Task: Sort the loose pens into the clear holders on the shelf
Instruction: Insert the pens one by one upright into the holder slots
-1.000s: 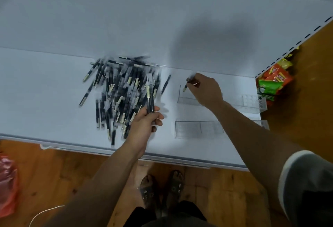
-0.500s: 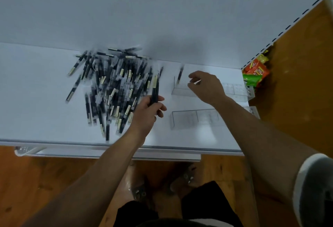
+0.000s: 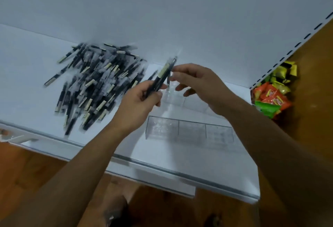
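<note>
Fingers of the left hand curl round a small bundle of pens, gripped at its lower end. The bundle slants up and away, beyond the left end of the front holder. Fingertips of the right hand meet the upper end of the bundle, with thumb and index drawn together and the other fingers loosely spread. Motion blur prevents determining whether a pen is pinched.

The rear holder lies just behind the front holder, under both hands. One dark pen appears to stand upright at its left end. The three visible compartments of the front holder show no pens.

The loose pile lies on the shelf to the left of the front holder and contains the great majority of the pens.

Judgement: sorting is at an early stage. At most one pen is placed, a handful is in transfer, and nearly the whole pile awaits distribution.
</note>
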